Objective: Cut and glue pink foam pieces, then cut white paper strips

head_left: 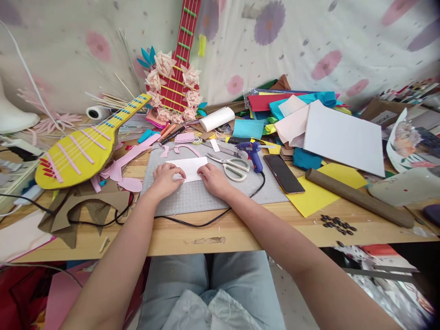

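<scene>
A small white rectangle of paper (191, 166) lies on the grey cutting mat (192, 201) in front of me. My left hand (167, 179) is at its left end, fingers curled and gripping the near edge. At the right end my right hand (213, 178) pinches the paper between thumb and fingers. Just right of that hand rest white-handled scissors (236, 169). Beyond them a purple glue gun (252, 153) stands with its nozzle pointing right. A small white paper piece (215, 145) lies behind the paper I hold.
On the left is a yellow cardboard lute (79, 151), with a red flower-trimmed instrument (173, 87) behind. A phone (282, 174), a brown tube (357, 197) and several black beads (338, 224) lie right. The glue gun's black cord (192, 224) crosses the table's front.
</scene>
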Motion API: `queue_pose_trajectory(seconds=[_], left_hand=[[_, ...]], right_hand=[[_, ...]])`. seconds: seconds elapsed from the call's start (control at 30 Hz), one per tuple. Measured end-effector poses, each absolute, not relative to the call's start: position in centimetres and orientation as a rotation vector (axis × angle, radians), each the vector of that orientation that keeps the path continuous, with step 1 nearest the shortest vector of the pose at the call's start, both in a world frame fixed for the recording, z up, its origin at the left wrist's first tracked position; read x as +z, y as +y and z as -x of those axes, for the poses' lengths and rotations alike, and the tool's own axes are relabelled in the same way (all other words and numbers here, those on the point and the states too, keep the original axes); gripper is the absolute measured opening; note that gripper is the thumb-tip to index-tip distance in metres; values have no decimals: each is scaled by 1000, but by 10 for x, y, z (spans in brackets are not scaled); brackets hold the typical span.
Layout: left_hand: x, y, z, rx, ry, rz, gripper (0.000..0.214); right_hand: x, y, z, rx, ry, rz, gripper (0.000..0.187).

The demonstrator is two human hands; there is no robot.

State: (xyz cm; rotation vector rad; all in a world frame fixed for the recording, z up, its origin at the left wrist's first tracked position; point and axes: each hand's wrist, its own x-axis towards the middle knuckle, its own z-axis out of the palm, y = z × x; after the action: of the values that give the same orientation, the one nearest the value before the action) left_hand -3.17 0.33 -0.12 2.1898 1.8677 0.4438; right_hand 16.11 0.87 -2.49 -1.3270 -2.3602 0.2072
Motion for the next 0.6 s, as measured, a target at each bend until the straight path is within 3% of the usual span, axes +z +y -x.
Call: queue_pose_trajectory(seconds=[0.37, 0.6], left_hand=[[1, 9, 84, 392, 1812, -2148, 34], [6, 8, 85, 703, 1763, -2102, 23]], right_hand=[[-25, 9, -162, 247, -2353, 1314, 22], [-22, 8, -161, 238, -2378, 1326, 24]])
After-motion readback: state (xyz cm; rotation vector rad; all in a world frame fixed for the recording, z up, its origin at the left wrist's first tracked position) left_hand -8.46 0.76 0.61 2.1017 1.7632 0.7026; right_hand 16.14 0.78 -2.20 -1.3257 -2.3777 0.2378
